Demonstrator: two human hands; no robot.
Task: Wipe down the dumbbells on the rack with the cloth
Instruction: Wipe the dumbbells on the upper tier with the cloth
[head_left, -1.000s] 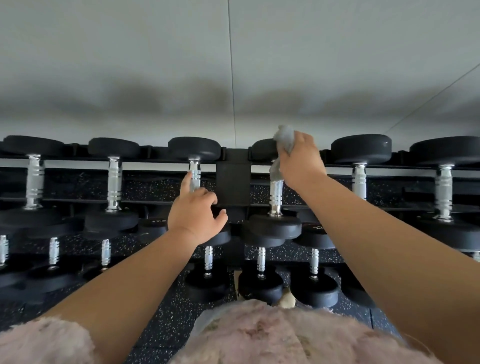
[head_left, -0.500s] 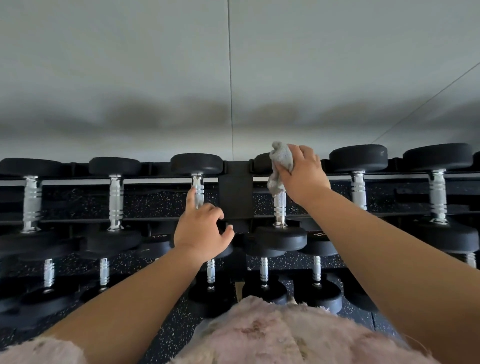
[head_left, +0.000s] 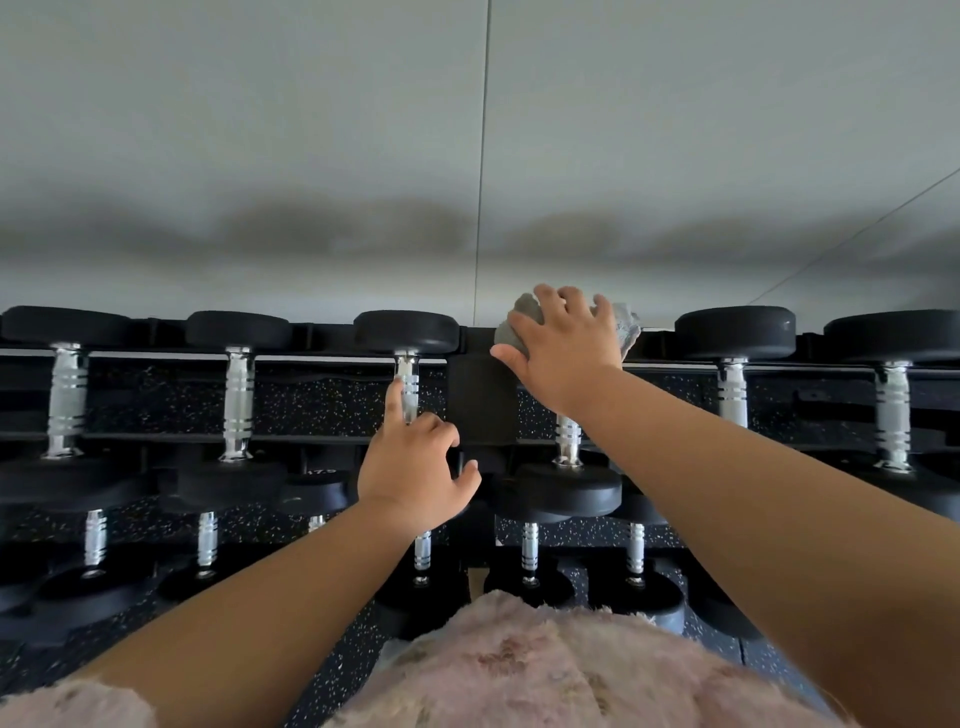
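Observation:
A black rack (head_left: 483, 400) holds rows of black-headed dumbbells with chrome handles. My right hand (head_left: 566, 348) lies over the far head of a top-row dumbbell (head_left: 568, 441) just right of the rack's centre post. It holds a crumpled grey cloth (head_left: 511, 332) against that head, with the fingers spread and curved over it. The cloth sticks out on both sides of the hand, and the head itself is hidden. My left hand (head_left: 415, 467) hovers left of the post, holding nothing. Its index finger points up and touches the handle of the neighbouring dumbbell (head_left: 410, 374).
More dumbbells fill the top row to the left (head_left: 236, 405) and right (head_left: 732, 389). Smaller ones (head_left: 530, 556) sit on the lower row. Speckled black rubber flooring (head_left: 343, 670) shows below, and a grey wall (head_left: 467, 156) rises behind the rack. A pink fluffy garment (head_left: 545, 670) fills the bottom edge.
My right hand has slid up from the top of the handle onto the far head, spreading its fingers over the cloth. My left hand has stayed at the neighbouring handle.

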